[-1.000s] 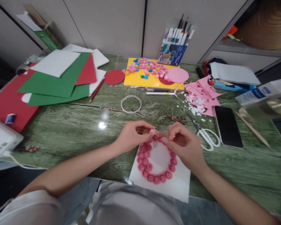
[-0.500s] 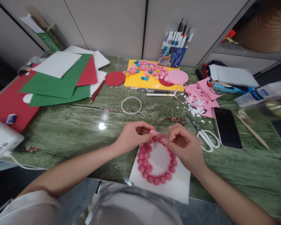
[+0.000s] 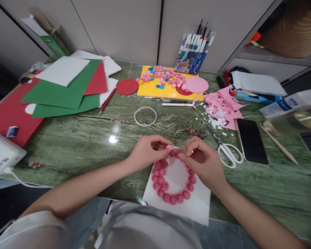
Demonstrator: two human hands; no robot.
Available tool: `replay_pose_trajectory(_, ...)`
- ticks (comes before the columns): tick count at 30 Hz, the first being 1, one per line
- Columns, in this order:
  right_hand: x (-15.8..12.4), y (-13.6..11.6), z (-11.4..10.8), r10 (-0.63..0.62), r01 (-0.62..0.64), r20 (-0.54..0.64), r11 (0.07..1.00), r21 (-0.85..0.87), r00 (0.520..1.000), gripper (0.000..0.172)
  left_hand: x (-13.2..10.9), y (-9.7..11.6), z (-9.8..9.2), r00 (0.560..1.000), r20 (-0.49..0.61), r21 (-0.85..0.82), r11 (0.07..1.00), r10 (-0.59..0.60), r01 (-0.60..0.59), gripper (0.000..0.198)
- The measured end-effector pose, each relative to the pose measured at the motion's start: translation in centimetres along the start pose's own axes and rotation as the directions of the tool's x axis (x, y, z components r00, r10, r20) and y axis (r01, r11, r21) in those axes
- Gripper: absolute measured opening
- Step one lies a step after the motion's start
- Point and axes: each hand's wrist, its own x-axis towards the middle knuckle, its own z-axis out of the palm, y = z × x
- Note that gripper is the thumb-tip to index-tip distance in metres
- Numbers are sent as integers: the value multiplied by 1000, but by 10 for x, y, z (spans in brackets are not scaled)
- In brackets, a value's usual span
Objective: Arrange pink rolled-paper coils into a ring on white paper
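A white sheet of paper lies at the table's front edge, bearing a ring of dark pink rolled-paper coils, doubled along its left side. Over the top of the ring, my left hand pinches a small light pink paper coil between thumb and fingertips. My right hand is just to the right of it, thumb and finger pressed together over the ring's upper right part. What those right fingertips hold, if anything, is too small to make out. Some coils are hidden beneath that hand.
Scissors and a phone lie to the right, below pink scraps. A tape roll is ahead. Loose coils cover a yellow sheet. Coloured paper and a white charger occupy the left.
Both hands keep almost the same place. The left fingertips and the light pink coil have shifted very slightly, and the whitish bit beside the coil shows less.
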Motion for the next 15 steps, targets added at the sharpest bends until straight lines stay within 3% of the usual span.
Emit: replay_pose_trajectory(15, 0, 10, 1, -9, 9, 7, 999, -31, 1000, 16, -4, 1, 2, 986, -5, 203, 966, 166, -161, 17)
